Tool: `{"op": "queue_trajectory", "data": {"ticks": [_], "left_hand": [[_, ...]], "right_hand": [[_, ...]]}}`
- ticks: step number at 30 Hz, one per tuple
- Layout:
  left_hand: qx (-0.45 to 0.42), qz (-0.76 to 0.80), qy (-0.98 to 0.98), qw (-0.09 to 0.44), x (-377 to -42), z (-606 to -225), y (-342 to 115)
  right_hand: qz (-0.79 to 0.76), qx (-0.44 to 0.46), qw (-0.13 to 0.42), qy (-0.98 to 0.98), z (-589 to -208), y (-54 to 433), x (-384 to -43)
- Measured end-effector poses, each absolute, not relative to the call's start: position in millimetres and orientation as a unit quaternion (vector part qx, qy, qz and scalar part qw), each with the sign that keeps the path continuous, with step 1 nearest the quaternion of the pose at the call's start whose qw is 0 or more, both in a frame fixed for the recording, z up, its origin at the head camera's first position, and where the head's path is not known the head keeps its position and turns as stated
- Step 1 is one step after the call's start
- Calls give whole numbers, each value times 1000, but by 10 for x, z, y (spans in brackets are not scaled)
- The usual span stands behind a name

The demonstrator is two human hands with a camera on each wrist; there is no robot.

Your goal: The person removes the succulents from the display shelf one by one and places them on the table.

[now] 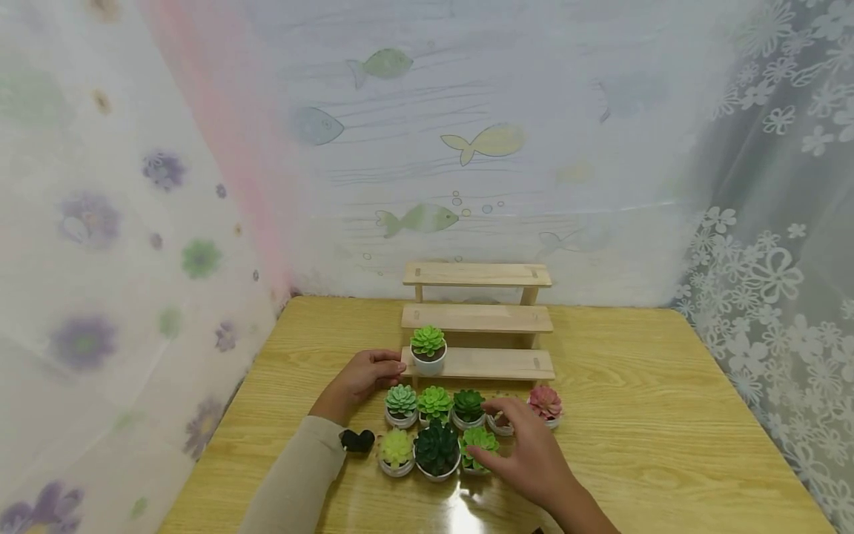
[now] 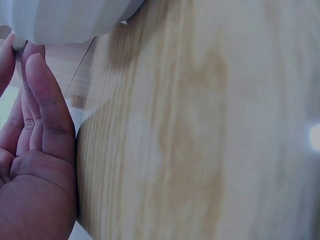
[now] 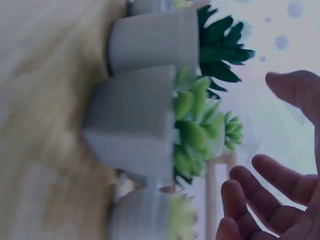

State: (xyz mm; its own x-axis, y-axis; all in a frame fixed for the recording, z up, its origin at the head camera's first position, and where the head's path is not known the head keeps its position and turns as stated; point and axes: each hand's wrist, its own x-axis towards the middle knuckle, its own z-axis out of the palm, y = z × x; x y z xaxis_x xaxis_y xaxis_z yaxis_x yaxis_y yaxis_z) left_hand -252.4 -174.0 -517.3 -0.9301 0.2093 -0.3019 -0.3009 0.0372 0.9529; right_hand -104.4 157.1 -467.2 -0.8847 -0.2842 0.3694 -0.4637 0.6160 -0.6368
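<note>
My left hand [image 1: 363, 374] pinches the left end of the lowest step of a three-tier wooden stand [image 1: 494, 362]. In the left wrist view, the step's end [image 2: 19, 45] shows between thumb and finger, below a white pot [image 2: 65, 20]. On that step's left end stands a bright green potted succulent [image 1: 428, 343]. My right hand [image 1: 527, 452], fingers spread and holding nothing, hovers over a light green succulent [image 1: 482, 445] in a squarish white pot [image 3: 130, 122]. Beside it stands a dark green succulent [image 1: 437, 449]. The right hand partly hides another pot [image 1: 500, 425].
Several more potted succulents stand in two rows before the stand, including a pink one [image 1: 545, 403] at right and a yellow-green one [image 1: 396, 449] at left. A small black object [image 1: 356, 440] is by the left cuff. Patterned curtains [image 1: 414, 148] surround the wooden table [image 1: 640, 415].
</note>
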Motion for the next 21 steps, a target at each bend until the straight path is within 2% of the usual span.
{"op": "queue_trajectory", "data": {"ticks": [8, 21], "left_hand": [[-32, 693, 696, 186, -2550, -5208, -1750], [-25, 692, 697, 187, -2547, -5213, -1769]], "right_hand": [[414, 194, 93, -884, -4490, 1442, -1242], [463, 169, 27, -869, -4445, 1311, -1717]]}}
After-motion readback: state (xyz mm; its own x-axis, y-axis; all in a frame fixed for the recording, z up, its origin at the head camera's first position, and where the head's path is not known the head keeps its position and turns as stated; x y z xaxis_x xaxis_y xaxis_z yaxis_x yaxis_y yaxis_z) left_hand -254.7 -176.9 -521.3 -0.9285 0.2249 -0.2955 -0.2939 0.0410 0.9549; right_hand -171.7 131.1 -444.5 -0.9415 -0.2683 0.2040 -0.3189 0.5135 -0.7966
